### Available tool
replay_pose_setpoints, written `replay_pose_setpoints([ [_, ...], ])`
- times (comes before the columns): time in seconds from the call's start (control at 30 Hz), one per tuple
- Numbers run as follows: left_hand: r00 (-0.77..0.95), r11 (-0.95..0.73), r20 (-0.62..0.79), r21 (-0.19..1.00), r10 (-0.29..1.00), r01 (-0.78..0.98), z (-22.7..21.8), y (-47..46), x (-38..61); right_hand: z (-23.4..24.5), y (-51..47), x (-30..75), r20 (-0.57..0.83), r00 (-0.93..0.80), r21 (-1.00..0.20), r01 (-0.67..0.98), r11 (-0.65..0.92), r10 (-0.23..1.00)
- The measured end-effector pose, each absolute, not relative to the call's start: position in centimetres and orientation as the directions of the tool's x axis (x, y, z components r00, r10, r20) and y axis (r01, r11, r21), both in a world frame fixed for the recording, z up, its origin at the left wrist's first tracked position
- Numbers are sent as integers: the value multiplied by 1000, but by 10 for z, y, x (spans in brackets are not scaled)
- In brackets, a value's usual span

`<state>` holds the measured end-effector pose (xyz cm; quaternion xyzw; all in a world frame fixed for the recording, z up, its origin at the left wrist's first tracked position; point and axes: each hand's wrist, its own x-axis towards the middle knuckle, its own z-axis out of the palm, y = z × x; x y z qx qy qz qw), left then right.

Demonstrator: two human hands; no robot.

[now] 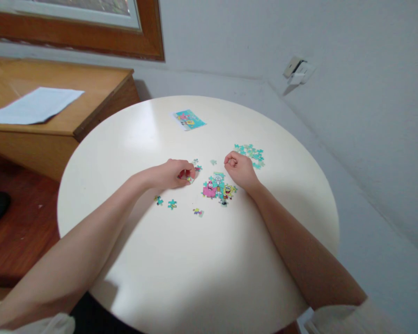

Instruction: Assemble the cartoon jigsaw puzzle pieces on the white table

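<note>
A partly joined jigsaw puzzle with pink, turquoise and yellow cartoon figures lies mid-table between my hands. To its left, my left hand is closed in a pinch on a puzzle piece, low over the table; whether the piece is lifted I cannot tell. My right hand hovers at the puzzle's upper right, fingers curled together, and what they hold, if anything, is hidden. A pale green piece lies between the hands. Behind my right hand spreads a heap of turquoise pieces, partly covered by it.
Loose pieces and a colourful piece lie nearer to me on the round white table. A picture card rests toward the far edge. At left stands a wooden desk with white paper.
</note>
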<state>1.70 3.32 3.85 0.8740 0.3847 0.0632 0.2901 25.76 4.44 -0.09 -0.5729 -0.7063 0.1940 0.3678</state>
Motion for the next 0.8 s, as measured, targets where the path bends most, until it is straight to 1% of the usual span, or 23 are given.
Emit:
replay_pose_setpoints([
  [0.23,680,-541,-101,526,726,656,39,32,19,0,44,258,297,-69,-702,660,267,952],
  [0.5,666,-560,-22,521,746,644,43,28,23,0,44,258,295,-59,-716,647,261,954],
  [0.63,668,-564,11,547,744,618,40,28,24,-1,45,258,303,-62,-721,638,271,951],
  [0.8,674,-532,18,629,738,567,36,28,24,1,44,257,288,-53,-730,634,255,956],
])
